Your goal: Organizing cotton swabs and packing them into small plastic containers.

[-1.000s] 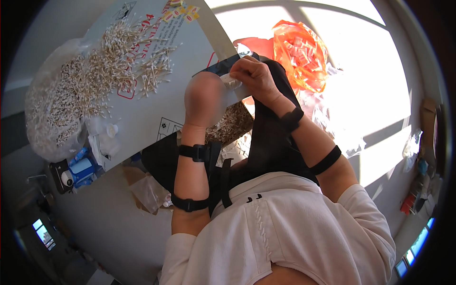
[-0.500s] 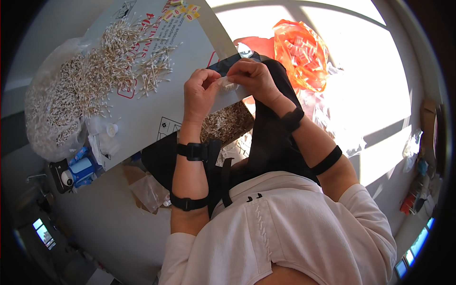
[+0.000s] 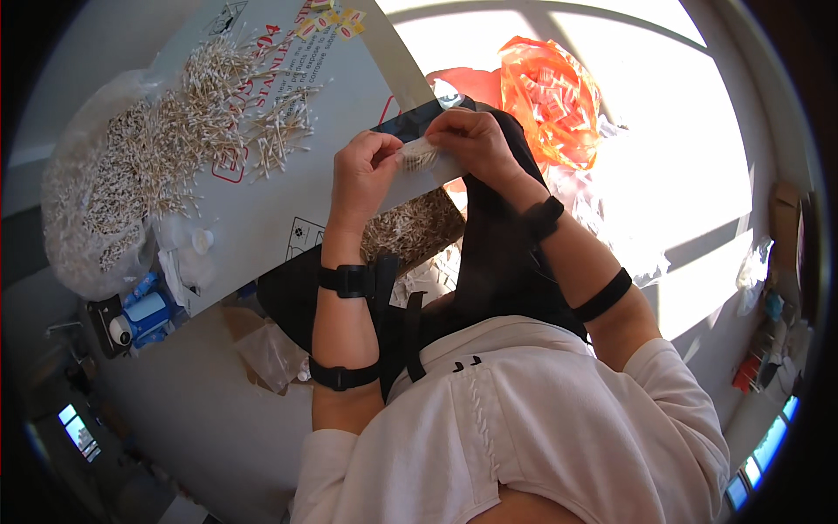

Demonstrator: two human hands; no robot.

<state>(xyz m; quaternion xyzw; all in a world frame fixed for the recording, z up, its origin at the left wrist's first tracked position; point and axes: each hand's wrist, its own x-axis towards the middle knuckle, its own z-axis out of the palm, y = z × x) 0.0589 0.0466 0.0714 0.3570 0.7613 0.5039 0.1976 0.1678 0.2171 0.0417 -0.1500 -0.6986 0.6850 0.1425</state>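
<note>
Upper centre of frame: left hand (image 3: 362,175) and right hand (image 3: 467,140) both pinch a small clear packet of cotton swabs (image 3: 419,157) between their fingertips, held above the grey board (image 3: 288,201). Loose cotton swabs (image 3: 209,113) lie heaped upper left. Orange plastic bag (image 3: 550,96) sits upper right.

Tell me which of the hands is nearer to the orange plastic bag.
The right hand. It is just left of the orange plastic bag in the picture, pinching a small clear packet. The left hand holds the packet's other side, farther from the bag.
</note>
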